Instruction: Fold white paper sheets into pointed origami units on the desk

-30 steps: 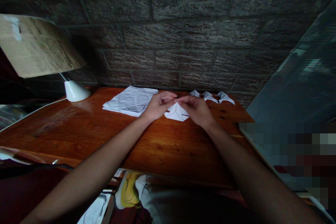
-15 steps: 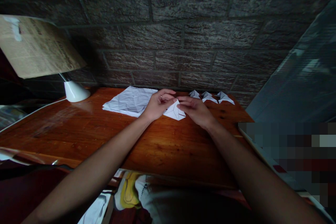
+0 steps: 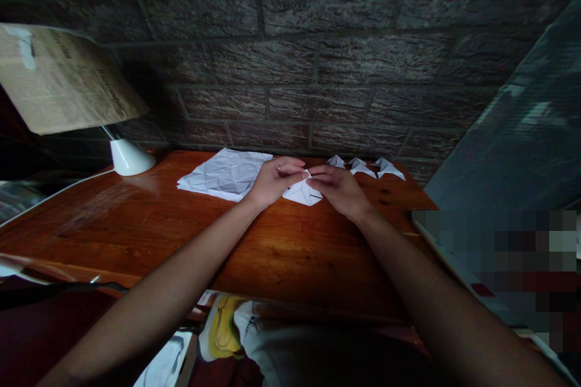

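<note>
White folded paper (image 3: 302, 195) looked light, easily creased, best held by its edges; left hand (image 3: 271, 182) and right hand (image 3: 339, 188) pinched its top

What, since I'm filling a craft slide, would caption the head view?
Left hand and right hand hold folded white paper at a wooden table, creased sheets at left, three folded pieces at right.

From my remote seat I read this as a room in a home: a varnished wooden desk (image 3: 281, 254) beneath the left hand (image 3: 275, 184) and right hand (image 3: 338, 190), 1 paper-shaded lamp (image 3: 77, 87) well to their left, a brick-patterned wall (image 3: 290, 63) beyond.
</note>
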A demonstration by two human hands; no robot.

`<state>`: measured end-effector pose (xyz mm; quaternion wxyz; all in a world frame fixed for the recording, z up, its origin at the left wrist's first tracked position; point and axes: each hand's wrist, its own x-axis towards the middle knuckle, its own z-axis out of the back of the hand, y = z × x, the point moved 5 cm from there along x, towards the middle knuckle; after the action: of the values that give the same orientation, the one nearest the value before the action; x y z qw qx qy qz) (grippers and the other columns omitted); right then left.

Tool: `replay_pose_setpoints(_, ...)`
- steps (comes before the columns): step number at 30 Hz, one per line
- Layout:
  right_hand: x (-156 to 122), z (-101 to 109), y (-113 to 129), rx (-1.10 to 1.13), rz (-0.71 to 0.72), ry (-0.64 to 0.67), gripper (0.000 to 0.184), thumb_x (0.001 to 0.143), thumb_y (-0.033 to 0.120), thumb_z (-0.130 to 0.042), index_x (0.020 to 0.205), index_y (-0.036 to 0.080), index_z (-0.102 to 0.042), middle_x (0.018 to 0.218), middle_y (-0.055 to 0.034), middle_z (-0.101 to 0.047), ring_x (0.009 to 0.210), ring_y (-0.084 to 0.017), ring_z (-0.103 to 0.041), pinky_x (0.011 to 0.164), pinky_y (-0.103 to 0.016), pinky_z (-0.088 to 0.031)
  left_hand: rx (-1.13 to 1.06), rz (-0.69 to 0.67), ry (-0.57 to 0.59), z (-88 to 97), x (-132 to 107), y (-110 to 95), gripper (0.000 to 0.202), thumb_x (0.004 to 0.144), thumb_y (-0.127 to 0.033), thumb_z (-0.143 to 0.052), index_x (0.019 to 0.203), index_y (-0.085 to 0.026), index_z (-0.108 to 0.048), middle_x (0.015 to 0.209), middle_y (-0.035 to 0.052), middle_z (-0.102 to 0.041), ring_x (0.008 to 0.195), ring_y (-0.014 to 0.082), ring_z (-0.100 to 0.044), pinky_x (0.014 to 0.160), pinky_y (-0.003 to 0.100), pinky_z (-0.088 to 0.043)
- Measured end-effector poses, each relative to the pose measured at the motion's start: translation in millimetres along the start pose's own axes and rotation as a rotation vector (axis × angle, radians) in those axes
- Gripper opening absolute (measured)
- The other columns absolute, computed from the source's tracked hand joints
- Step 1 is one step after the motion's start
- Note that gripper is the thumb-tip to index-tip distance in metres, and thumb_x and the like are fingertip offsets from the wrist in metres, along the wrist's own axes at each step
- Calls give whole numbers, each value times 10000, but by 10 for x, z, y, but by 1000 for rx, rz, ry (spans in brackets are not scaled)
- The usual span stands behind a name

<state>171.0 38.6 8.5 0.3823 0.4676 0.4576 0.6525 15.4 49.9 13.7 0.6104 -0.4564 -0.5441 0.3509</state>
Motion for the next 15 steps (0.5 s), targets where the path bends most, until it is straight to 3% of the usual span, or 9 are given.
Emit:
replay_pose_setpoints(4, 2, 10, -2, -49, 5, -7, 202, 774, 231, -698, 970, 187, -676, 893, -48, -772, 808, -170, -711, 765, -310, -559, 3, 30, -5, -1, -1, 18, 434, 569, -364, -886, 906, -155, -710, 809, 50, -760, 741, 175, -686, 675, 288, -504)
replay_pose_setpoints(9, -2, -5, -7, -110, 27, -8, 242, 775, 214, -684, 1014, 201, -648, 882, -33, -769, 765, -165, -704, 702, -294, -547, -56, 30, -20, -14, -4, 23, 439, 544, -337, -896, 892, -151, -702, 828, 55, -768, 791, 196, -706, 766, 338, -535)
replay_pose_setpoints(15, -17, -13, 3, -131, 17, -49, 325, 759, 196, -685, 1076, 210, -614, 835, -27, -758, 751, -168, -701, 708, -304, -540, -112, 49, -11, -10, -8, 13, 446, 572, -329, -887, 940, -149, -712, 822, 53, -772, 776, 188, -710, 751, 322, -534)
